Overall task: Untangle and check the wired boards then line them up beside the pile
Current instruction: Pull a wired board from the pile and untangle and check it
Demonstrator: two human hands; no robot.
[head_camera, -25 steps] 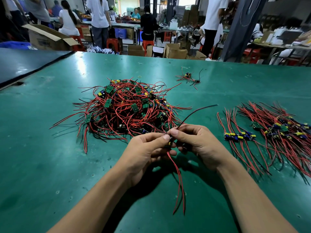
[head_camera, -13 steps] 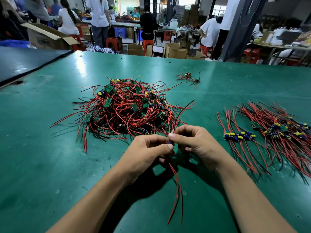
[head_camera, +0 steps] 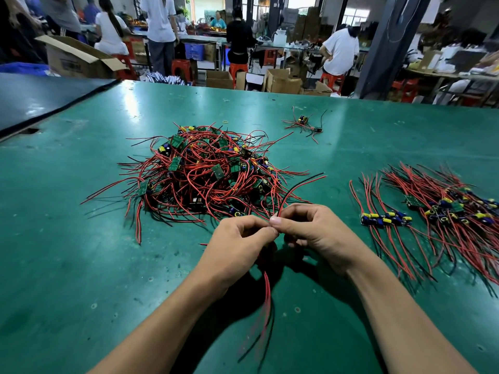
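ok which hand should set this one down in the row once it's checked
Right, most likely. The right hand pinches the red and black wires, and the lined-up row of wired boards lies on its side of the green table. The left hand would have to cross over.

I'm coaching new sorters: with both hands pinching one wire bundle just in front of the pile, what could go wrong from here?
The wires above the right hand run past the edge of the tangled pile and may snag, dragging boards along. The right forearm passes close to the lined-up boards and might knock them askew.
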